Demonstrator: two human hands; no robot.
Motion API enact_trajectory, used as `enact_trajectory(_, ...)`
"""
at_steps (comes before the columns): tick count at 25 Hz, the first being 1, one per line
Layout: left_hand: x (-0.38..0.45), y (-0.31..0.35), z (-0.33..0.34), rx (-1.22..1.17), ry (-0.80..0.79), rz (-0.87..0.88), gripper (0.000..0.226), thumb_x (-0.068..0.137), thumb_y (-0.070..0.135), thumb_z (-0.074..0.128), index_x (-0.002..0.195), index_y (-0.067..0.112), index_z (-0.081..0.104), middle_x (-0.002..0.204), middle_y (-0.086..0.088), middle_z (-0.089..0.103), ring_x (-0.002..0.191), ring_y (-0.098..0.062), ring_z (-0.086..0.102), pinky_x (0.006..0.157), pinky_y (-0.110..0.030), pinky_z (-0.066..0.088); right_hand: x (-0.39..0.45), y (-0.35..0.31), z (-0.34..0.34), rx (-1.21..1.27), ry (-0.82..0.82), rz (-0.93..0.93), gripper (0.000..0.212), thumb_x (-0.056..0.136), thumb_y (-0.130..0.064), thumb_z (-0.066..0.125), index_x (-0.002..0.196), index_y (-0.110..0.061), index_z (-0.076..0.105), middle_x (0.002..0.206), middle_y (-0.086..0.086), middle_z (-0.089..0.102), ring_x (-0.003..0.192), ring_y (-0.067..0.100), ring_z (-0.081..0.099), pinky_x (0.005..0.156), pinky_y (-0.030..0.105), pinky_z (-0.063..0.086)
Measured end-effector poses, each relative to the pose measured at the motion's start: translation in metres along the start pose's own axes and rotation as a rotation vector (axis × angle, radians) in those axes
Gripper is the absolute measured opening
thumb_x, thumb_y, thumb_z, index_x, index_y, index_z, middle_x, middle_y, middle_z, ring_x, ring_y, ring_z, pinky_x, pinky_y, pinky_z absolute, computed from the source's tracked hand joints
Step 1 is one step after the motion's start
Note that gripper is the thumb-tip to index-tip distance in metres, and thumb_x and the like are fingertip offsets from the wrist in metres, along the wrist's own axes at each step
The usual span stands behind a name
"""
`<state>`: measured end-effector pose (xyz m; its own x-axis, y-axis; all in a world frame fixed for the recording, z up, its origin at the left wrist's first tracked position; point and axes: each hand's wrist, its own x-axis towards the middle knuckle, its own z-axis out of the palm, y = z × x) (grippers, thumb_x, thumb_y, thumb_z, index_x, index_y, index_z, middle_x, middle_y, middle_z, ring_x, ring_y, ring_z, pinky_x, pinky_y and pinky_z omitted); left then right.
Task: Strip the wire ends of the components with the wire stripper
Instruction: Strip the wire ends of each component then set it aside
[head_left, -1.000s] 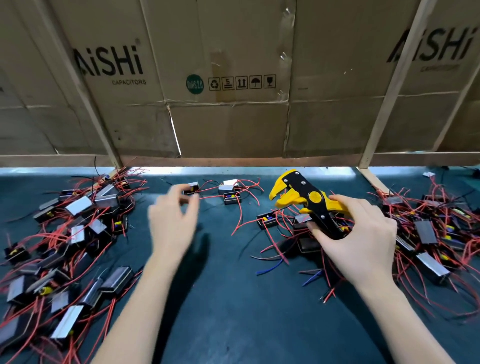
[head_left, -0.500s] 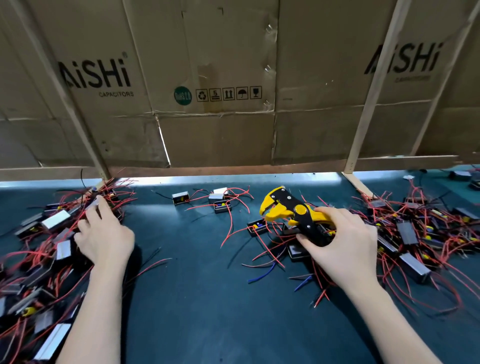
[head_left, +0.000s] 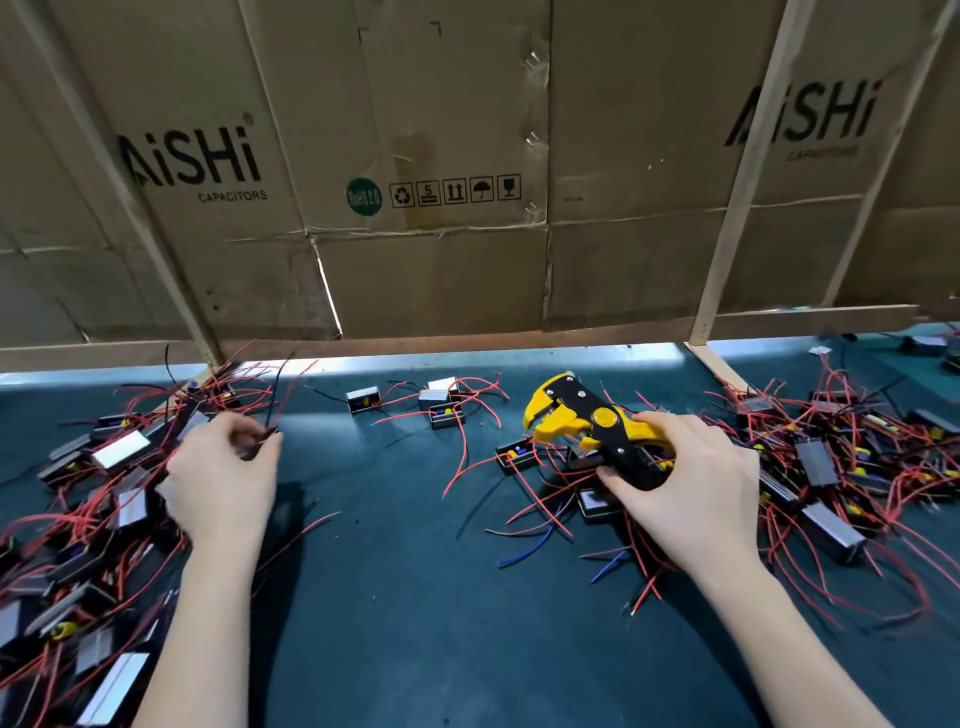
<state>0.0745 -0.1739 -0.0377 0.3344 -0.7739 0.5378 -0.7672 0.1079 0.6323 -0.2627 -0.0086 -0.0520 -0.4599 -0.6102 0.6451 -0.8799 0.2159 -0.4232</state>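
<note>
My right hand (head_left: 691, 478) grips the handles of a yellow and black wire stripper (head_left: 587, 421), whose jaws point left above a small black component (head_left: 517, 454) with red wires. My left hand (head_left: 223, 478) sits at the edge of the left pile of components (head_left: 93, 499), with its thumb and fingers pinching thin dark and red wires (head_left: 267, 434) of one component. What hangs below those wires is hidden by the hand.
A second heap of components with red wires (head_left: 841, 478) lies at the right. Three loose components (head_left: 436, 405) lie at the back centre. Loose blue wire bits (head_left: 530, 551) lie on the dark green mat (head_left: 415, 597). A cardboard wall (head_left: 415, 208) on wooden struts closes the back.
My left hand went from mid-table into the left pile, then closed its fingers on some wires at the pile's edge. My right hand kept hold of the stripper.
</note>
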Motion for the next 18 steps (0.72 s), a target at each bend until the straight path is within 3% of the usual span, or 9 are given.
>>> enact_trajectory(2, -0.013, 0.023, 0.004, -0.311, -0.104, 0.205, 0.013, 0.079, 0.013, 0.079, 0.083, 0.017, 0.068, 0.086, -0.001, 0.069, 0.080, -0.022, 0.065, 0.077, -0.036, 0.053, 0.000, 0.000, 0.000, 0.006, -0.007, 0.002, 0.050, 0.063, -0.045, 0.086, 0.106, -0.025, 0.070, 0.098, -0.006, 0.068, 0.097, 0.025, 0.061, 0.085, 0.040, 0.035)
enact_trajectory(4, -0.032, 0.047, 0.007, -0.536, -0.342, 0.355, 0.018, 0.076, 0.010, 0.082, 0.081, 0.022, 0.069, 0.083, 0.007, 0.069, 0.067, -0.008, 0.059, 0.065, -0.026, 0.051, 0.000, 0.000, 0.001, 0.008, -0.013, 0.010, 0.050, 0.063, -0.045, 0.086, 0.107, -0.026, 0.069, 0.099, -0.007, 0.068, 0.098, 0.024, 0.061, 0.085, 0.039, 0.035)
enact_trajectory(7, -0.053, 0.060, 0.018, -0.400, -0.725, 0.612, 0.025, 0.072, 0.005, 0.083, 0.078, 0.028, 0.074, 0.078, 0.011, 0.069, 0.060, -0.007, 0.054, 0.060, -0.019, 0.042, 0.001, 0.003, 0.002, 0.001, -0.006, 0.014, 0.050, 0.062, -0.044, 0.086, 0.106, -0.026, 0.069, 0.101, -0.005, 0.067, 0.100, 0.025, 0.060, 0.085, 0.039, 0.035)
enact_trajectory(9, -0.055, 0.058, 0.021, -0.303, -0.868, 0.659, 0.035, 0.073, -0.005, 0.070, 0.079, 0.029, 0.076, 0.078, 0.013, 0.070, 0.068, -0.010, 0.059, 0.061, -0.011, 0.038, 0.001, 0.004, 0.003, 0.018, 0.038, 0.022, 0.050, 0.063, -0.044, 0.086, 0.105, -0.025, 0.069, 0.103, -0.002, 0.064, 0.100, 0.027, 0.058, 0.084, 0.039, 0.034)
enact_trajectory(12, -0.051, 0.055, 0.023, -0.344, -0.762, 0.505, 0.037, 0.078, -0.007, 0.060, 0.078, 0.027, 0.074, 0.078, 0.019, 0.070, 0.073, -0.005, 0.059, 0.060, -0.009, 0.038, 0.002, 0.001, 0.004, 0.040, 0.083, 0.052, 0.049, 0.069, -0.052, 0.080, 0.107, -0.025, 0.065, 0.106, -0.001, 0.062, 0.101, 0.028, 0.053, 0.084, 0.041, 0.034)
enact_trajectory(15, -0.059, 0.059, 0.030, -0.431, -0.612, 0.331, 0.018, 0.086, 0.006, 0.067, 0.084, 0.023, 0.069, 0.077, 0.019, 0.067, 0.070, 0.000, 0.055, 0.060, -0.010, 0.039, 0.003, -0.003, 0.002, 0.296, 0.029, 0.086, 0.035, 0.079, -0.061, 0.065, 0.097, -0.033, 0.055, 0.084, -0.008, 0.060, 0.084, 0.019, 0.056, 0.078, 0.041, 0.043)
enact_trajectory(18, -0.070, 0.062, 0.038, -0.471, -0.746, 0.340, 0.017, 0.089, 0.014, 0.070, 0.104, 0.021, 0.068, 0.092, 0.014, 0.070, 0.080, 0.000, 0.059, 0.062, -0.014, 0.041, 0.007, 0.001, -0.002, 0.417, 0.088, 0.101, 0.032, 0.078, -0.057, 0.068, 0.094, -0.035, 0.053, 0.079, -0.008, 0.058, 0.075, 0.012, 0.053, 0.070, 0.032, 0.039)
